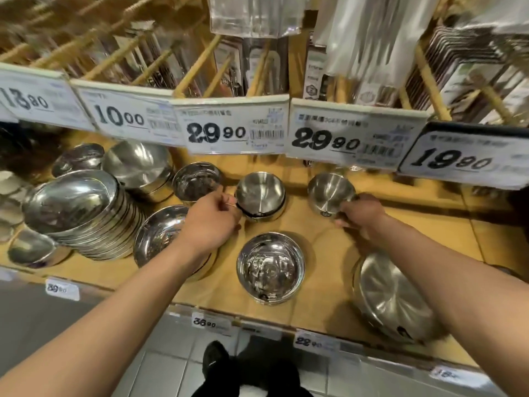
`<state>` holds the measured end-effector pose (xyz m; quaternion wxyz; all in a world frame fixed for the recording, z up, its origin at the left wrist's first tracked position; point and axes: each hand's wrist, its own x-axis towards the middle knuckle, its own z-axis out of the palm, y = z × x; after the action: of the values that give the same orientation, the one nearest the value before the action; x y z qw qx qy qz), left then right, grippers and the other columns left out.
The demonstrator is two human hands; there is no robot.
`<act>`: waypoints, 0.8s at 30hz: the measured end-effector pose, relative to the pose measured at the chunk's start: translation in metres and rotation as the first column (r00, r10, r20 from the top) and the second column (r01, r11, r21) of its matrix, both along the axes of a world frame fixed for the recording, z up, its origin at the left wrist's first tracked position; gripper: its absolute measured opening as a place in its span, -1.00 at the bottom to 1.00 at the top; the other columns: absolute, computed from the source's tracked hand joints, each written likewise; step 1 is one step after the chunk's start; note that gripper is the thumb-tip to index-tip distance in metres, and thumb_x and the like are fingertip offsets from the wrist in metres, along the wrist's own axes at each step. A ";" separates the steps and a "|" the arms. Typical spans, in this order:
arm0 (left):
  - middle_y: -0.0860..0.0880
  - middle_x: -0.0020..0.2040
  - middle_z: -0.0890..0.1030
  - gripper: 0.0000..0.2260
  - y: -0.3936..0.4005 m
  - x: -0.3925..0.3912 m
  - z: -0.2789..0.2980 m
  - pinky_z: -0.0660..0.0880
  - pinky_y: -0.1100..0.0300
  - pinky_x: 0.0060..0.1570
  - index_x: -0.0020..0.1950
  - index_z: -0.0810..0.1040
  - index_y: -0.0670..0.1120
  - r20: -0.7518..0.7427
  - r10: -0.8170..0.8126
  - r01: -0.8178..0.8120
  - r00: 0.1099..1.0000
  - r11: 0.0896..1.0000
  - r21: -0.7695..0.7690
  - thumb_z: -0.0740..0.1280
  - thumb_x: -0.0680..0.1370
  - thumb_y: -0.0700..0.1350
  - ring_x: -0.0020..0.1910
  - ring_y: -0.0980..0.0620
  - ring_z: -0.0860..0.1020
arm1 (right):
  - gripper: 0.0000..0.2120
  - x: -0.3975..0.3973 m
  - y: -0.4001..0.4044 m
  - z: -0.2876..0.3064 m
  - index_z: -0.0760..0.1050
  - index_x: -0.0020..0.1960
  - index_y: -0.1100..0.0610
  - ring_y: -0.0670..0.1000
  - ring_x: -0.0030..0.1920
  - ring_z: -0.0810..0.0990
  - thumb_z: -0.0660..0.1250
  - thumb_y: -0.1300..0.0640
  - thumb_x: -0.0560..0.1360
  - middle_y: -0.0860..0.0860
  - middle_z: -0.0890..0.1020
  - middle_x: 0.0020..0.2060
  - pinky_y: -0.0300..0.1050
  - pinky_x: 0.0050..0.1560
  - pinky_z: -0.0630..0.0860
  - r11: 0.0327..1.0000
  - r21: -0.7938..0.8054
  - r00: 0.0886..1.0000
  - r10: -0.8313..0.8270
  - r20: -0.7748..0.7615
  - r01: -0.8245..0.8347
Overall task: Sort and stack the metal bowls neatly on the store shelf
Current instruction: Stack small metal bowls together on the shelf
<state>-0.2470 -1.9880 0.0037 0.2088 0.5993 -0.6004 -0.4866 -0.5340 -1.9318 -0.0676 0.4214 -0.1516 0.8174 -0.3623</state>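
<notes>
Several steel bowls stand on a wooden shelf (315, 296). My left hand (211, 222) pinches the left rim of a brushed bowl (262, 193) at mid-shelf. My right hand (362, 214) grips the right rim of a smaller bowl (329, 193), which is tilted toward me. A shiny bowl (270, 266) sits at the front between my arms. Another shiny bowl (197, 180) stands behind my left hand, and a wide bowl (159, 233) lies partly under my left wrist.
A leaning stack of large bowls (83, 213) fills the left, with more bowls (137, 164) behind it. A ribbed steel lid or plate (392, 296) lies at the front right. Price tags (234, 130) overhang the shelf from above. My shoe (216, 359) is on the tiled floor.
</notes>
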 end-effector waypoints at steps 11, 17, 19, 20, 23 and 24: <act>-0.05 -0.14 0.52 -0.79 -0.044 -0.040 -0.012 0.40 0.16 -0.12 -0.21 0.43 -0.12 0.532 -0.137 0.236 0.836 0.964 -0.124 0.34 0.60 -0.15 -0.18 -0.01 0.48 | -0.97 0.016 0.044 0.067 0.52 0.00 0.31 0.11 -0.19 0.69 0.32 0.38 0.58 0.26 0.64 0.01 -0.26 -0.49 0.57 0.990 -0.115 0.977 -0.063 0.205 0.088; -0.08 -0.22 0.52 -0.71 -0.066 -0.057 -0.038 0.46 0.24 -0.30 -0.22 0.44 -0.23 0.665 -0.100 0.189 0.740 0.980 -0.063 0.42 0.57 -0.10 -0.28 0.02 0.50 | -0.92 0.024 0.072 0.089 0.53 0.03 0.32 0.06 -0.29 0.75 0.31 0.41 0.55 0.22 0.66 -0.06 -0.21 -0.41 0.65 0.987 -0.126 0.962 -0.062 0.266 0.098; -0.11 -0.13 0.51 -0.73 -0.067 -0.059 -0.043 0.48 0.19 -0.20 -0.13 0.46 -0.20 0.676 -0.109 0.198 0.729 0.979 -0.056 0.46 0.55 -0.06 -0.16 -0.03 0.54 | -0.88 0.026 0.076 0.091 0.53 0.08 0.33 0.05 -0.30 0.76 0.31 0.40 0.55 0.22 0.68 -0.06 -0.19 -0.37 0.67 0.986 -0.136 0.961 -0.058 0.270 0.098; -0.11 -0.13 0.52 -0.72 -0.069 -0.059 -0.046 0.48 0.20 -0.23 -0.16 0.45 -0.20 0.669 -0.117 0.193 0.734 0.980 -0.041 0.46 0.56 -0.07 -0.18 -0.03 0.56 | -0.88 0.027 0.078 0.092 0.53 0.07 0.32 0.06 -0.29 0.76 0.31 0.40 0.55 0.22 0.69 -0.07 -0.19 -0.38 0.67 0.985 -0.141 0.962 -0.057 0.266 0.098; -0.07 -0.32 0.60 -0.77 -0.076 -0.057 -0.051 0.47 0.29 -0.57 -0.22 0.47 -0.20 0.557 -0.120 0.115 0.822 0.992 0.045 0.43 0.58 -0.20 -0.58 0.11 0.56 | -0.92 0.030 0.080 0.091 0.53 0.00 0.31 0.10 -0.27 0.76 0.29 0.41 0.54 0.24 0.68 -0.08 -0.24 -0.41 0.63 0.984 -0.147 0.966 -0.061 0.251 0.101; -0.09 -0.36 0.63 -0.80 -0.077 -0.056 -0.050 0.54 0.27 -0.54 -0.20 0.49 -0.21 0.511 -0.120 0.091 0.851 0.992 0.083 0.42 0.58 -0.22 -0.61 0.12 0.55 | -0.93 0.031 0.080 0.090 0.53 -0.01 0.32 0.11 -0.25 0.76 0.29 0.40 0.54 0.24 0.69 -0.07 -0.23 -0.39 0.65 0.984 -0.142 0.965 -0.065 0.254 0.104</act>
<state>-0.3034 -2.0653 -0.0464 -0.0029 0.6792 -0.6526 -0.3359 -0.5035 -1.8522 0.0225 0.4918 -0.1020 0.7335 -0.4579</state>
